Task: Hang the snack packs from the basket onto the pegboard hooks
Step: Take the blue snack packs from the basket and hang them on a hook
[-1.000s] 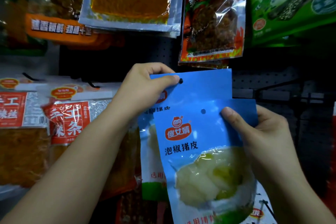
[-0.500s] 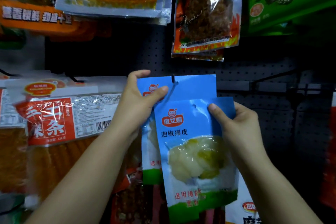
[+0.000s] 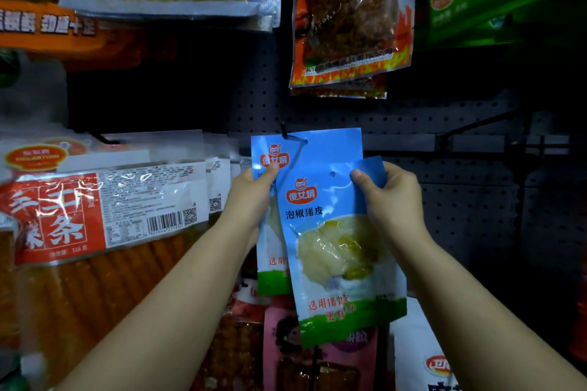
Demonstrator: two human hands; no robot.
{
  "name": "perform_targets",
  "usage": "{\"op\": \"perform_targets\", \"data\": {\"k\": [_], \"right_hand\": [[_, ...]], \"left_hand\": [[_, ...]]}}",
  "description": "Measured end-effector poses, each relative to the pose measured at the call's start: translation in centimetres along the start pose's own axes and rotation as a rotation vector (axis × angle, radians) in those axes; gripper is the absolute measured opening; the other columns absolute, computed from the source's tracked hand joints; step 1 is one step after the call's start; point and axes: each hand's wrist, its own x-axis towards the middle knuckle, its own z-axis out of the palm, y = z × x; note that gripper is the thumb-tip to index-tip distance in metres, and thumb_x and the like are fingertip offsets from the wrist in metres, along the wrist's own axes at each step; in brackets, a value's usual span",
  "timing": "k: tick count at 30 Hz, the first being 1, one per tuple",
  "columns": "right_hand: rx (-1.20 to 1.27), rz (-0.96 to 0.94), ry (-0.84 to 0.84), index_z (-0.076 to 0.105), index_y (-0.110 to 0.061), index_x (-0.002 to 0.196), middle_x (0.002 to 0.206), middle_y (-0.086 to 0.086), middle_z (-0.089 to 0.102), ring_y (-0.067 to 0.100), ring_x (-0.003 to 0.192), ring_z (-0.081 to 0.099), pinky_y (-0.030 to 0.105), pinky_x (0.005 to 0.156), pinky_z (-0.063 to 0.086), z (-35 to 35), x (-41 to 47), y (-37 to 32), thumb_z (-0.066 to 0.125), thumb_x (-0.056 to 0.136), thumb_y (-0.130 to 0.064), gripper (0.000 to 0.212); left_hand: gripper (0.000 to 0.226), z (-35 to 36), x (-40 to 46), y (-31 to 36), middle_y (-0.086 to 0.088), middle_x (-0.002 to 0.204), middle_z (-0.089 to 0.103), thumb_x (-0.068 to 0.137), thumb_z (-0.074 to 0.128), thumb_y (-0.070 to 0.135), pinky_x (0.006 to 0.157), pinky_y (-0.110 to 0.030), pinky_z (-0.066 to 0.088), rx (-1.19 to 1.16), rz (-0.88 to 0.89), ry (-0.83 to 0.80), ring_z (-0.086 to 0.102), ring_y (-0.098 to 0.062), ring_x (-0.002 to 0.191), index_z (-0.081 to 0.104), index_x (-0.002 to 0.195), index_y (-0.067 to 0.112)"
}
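Twice, blue packs [image 3: 333, 232] labelled 泡椒猪皮

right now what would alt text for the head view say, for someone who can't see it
Two bare hands work two blue snack packs at a dark pegboard: the left hand pinches the rear blue pack, already threaded on a black hook, while the right hand grips the front blue pack just below it. Red and orange snack packs hang around them.
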Motion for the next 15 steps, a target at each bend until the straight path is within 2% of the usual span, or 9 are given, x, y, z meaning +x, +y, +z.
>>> {"op": "perform_targets", "data": {"k": [1, 3, 5, 9, 11, 15], "right_hand": [[-0.021, 0.007, 0.007, 0.063, -0.026, 0.079, 0.075, -0.012, 0.067, 0.006, 0.072, 0.066, 0.025, 0.058, 0.051, 0.2, 0.4, 0.3, 0.063, 0.090, -0.021, 0.012], [-0.054, 0.034, 0.017, 0.065, -0.022, 0.089, 0.077, -0.009, 0.066, 0.009, 0.073, 0.064, 0.024, 0.058, 0.048, 0.7, 1.3, 0.8, 0.062, 0.091, -0.022, 0.004], [-0.095, 0.056, 0.027, 0.068, -0.015, 0.097, 0.080, -0.006, 0.065, 0.014, 0.076, 0.063, 0.024, 0.058, 0.045, 1.3, 1.9, 1.3, 0.062, 0.091, -0.022, 0.011], [-0.185, 0.077, 0.051, 0.068, -0.010, 0.102, 0.093, 0.005, 0.070, 0.019, 0.081, 0.059, 0.025, 0.064, 0.039, 2.0, 2.6, 2.0, 0.062, 0.090, -0.023, 0.019], [-0.216, 0.096, 0.052, 0.067, -0.009, 0.104, 0.098, 0.008, 0.071, 0.022, 0.085, 0.060, 0.025, 0.066, 0.037, 2.3, 2.8, 2.1, 0.062, 0.091, -0.024, 0.021], [-0.270, 0.139, 0.050, 0.064, -0.008, 0.112, 0.107, 0.012, 0.069, 0.030, 0.097, 0.062, 0.027, 0.069, 0.039, 2.6, 3.4, 2.1, 0.061, 0.091, -0.026, 0.028]], "left_hand": [[0.019, 0.3, 0.6, -0.1, 0.001, 0.087, 0.074, 0.095, 0.053, 0.031, 0.068, -0.029, 0.056, -0.005, -0.016, 0.006, 0.070, -0.012, 0.076, 0.066, 0.100, 0.018], [0.014, 0.7, 1.6, -0.4, 0.001, 0.081, 0.072, 0.095, 0.054, 0.027, 0.050, -0.022, 0.054, -0.018, -0.030, 0.019, 0.069, -0.008, 0.063, 0.064, 0.095, 0.017], [0.012, 1.0, 2.6, -0.5, 0.002, 0.077, 0.069, 0.095, 0.054, 0.025, 0.039, -0.016, 0.048, 0.006, -0.025, 0.037, 0.066, -0.004, 0.051, 0.062, 0.090, 0.017], [0.012, 1.5, 4.0, -0.6, 0.003, 0.080, 0.067, 0.096, 0.052, 0.024, 0.034, -0.014, 0.043, 0.086, -0.017, 0.067, 0.063, -0.008, 0.060, 0.059, 0.090, 0.018], [0.012, 1.8, 4.6, -0.5, 0.001, 0.083, 0.067, 0.096, 0.052, 0.024, 0.038, -0.018, 0.045, 0.152, -0.017, 0.087, 0.061, -0.010, 0.064, 0.059, 0.089, 0.017], [0.015, 2.3, 5.3, -0.5, -0.011, 0.101, 0.068, 0.096, 0.053, 0.024, 0.066, -0.031, 0.051, 0.201, -0.071, 0.114, 0.066, -0.025, 0.083, 0.058, 0.099, 0.010]]}}
